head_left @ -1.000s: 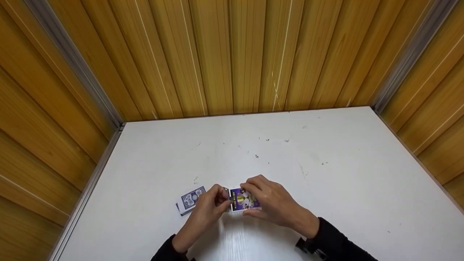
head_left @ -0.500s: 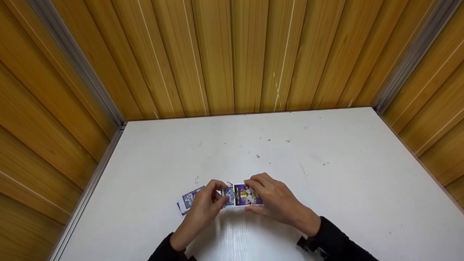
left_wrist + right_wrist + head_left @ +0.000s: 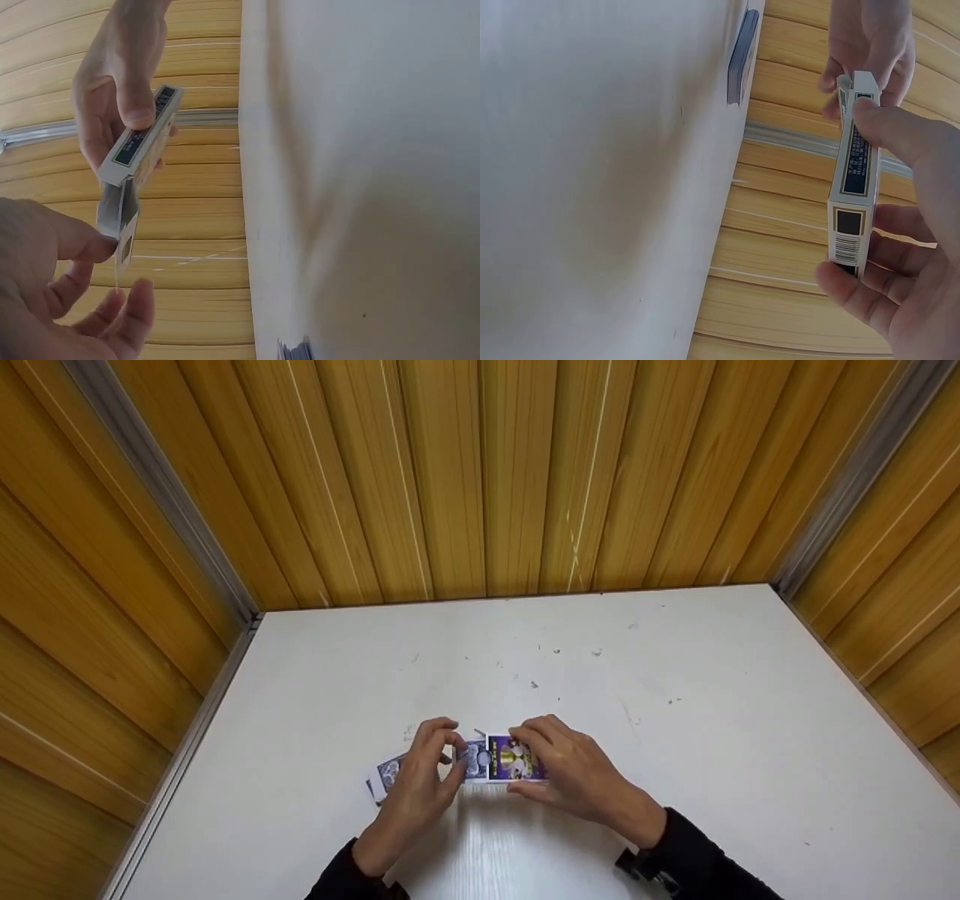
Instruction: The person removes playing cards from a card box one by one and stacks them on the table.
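Observation:
My right hand (image 3: pixel 574 772) grips a purple-fronted playing card box (image 3: pixel 506 757), thumb along one narrow side and fingers on the opposite one. The right wrist view shows the box's barcoded bottom end (image 3: pixel 849 238). At the box's other end a blue-patterned playing card (image 3: pixel 475 760) sticks out towards my left hand (image 3: pixel 420 780). Thumb and index finger of that hand pinch the card at its outer end, other fingers raised. In the left wrist view the box's end flap (image 3: pixel 110 210) stands folded out beside the card (image 3: pixel 127 241). How many cards are inside is hidden.
A small stack of blue-backed playing cards (image 3: pixel 388 772) lies on the white table (image 3: pixel 337 682), partly behind my left hand. The stack also shows at the table edge in the right wrist view. Wood-patterned panels (image 3: pixel 510 480) wall the table's back and sides.
My left hand has drawn a little to the left and up from the box, its outer fingers lifting. More of the blue card shows outside the box. The right hand has barely moved.

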{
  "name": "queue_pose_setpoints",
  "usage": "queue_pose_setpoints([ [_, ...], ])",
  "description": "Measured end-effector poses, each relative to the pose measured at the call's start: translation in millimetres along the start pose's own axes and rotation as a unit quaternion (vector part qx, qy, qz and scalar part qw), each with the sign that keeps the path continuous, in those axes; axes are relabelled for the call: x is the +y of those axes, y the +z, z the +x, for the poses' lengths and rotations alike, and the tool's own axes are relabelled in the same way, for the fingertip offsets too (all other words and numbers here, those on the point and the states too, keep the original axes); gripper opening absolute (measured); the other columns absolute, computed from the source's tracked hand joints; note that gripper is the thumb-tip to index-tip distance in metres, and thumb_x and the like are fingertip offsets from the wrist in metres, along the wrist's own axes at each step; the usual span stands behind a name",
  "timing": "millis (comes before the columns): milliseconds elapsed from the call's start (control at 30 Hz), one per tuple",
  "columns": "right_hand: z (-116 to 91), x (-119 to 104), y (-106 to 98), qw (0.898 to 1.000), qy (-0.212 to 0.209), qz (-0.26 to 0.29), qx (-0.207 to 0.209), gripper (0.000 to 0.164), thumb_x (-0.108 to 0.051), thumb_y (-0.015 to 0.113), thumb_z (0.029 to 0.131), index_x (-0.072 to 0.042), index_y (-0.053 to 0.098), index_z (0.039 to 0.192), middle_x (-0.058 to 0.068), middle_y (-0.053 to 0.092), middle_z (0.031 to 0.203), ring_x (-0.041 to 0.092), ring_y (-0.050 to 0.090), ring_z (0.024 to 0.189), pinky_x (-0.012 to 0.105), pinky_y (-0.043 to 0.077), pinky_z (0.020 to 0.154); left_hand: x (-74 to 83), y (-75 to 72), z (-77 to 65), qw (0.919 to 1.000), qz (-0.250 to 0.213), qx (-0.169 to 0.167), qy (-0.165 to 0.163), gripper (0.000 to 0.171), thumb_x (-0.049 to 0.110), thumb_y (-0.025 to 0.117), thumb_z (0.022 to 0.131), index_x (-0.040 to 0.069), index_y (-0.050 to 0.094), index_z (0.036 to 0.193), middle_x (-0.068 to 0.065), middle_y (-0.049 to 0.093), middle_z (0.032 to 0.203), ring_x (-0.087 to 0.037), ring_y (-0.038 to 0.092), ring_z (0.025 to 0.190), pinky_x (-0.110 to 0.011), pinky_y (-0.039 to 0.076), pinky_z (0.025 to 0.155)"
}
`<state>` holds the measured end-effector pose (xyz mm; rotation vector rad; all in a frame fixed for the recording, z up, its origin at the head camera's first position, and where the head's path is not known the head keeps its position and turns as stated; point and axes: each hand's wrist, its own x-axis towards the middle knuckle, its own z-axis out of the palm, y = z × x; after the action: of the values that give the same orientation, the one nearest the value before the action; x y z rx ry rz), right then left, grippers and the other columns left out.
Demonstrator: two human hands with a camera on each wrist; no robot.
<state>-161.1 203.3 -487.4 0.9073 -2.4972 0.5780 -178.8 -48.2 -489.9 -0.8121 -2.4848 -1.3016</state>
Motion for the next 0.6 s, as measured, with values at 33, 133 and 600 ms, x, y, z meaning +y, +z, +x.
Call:
queue_pose_setpoints([
  [33,-0.4,-0.1,0.6,1.000,-0.003,-0.001,0.001,0.073,-0.046,0.090,0.077,-0.004,0.064,0.130,0.006,0.063,0.120,0.016,0.061,0.105,0.030,0.057,0.078,-0.3,1.0,-0.7,0.9997,0.012,-0.003,0.023,0.028,-0.011,0.074,0.085,0.010,0.061,0.099,-0.012,0.058,0.129,-0.027,0.062,0.114,-0.037,0.058,0.084],
  [133,-1.2,-0.2,1.6,1.000,-0.008,-0.003,0.002,0.072,-0.045,0.091,0.077,-0.004,0.064,0.130,0.006,0.063,0.120,0.016,0.061,0.105,0.030,0.057,0.078,-1.3,2.9,-3.2,0.9952,0.053,-0.010,0.082,0.030,-0.013,0.074,0.083,0.012,0.064,0.096,-0.011,0.056,0.139,-0.029,0.058,0.124,-0.041,0.056,0.091],
  [600,-1.8,1.3,3.0,1.000,-0.006,-0.004,-0.004,0.070,-0.046,0.089,0.079,-0.004,0.065,0.129,0.005,0.062,0.120,0.017,0.061,0.106,0.031,0.057,0.078,-3.8,-3.8,-5.3,0.9757,0.130,-0.107,0.140,0.036,0.010,0.082,0.088,0.011,0.063,0.118,-0.015,0.054,0.141,-0.028,0.053,0.132,-0.039,0.049,0.105],
])
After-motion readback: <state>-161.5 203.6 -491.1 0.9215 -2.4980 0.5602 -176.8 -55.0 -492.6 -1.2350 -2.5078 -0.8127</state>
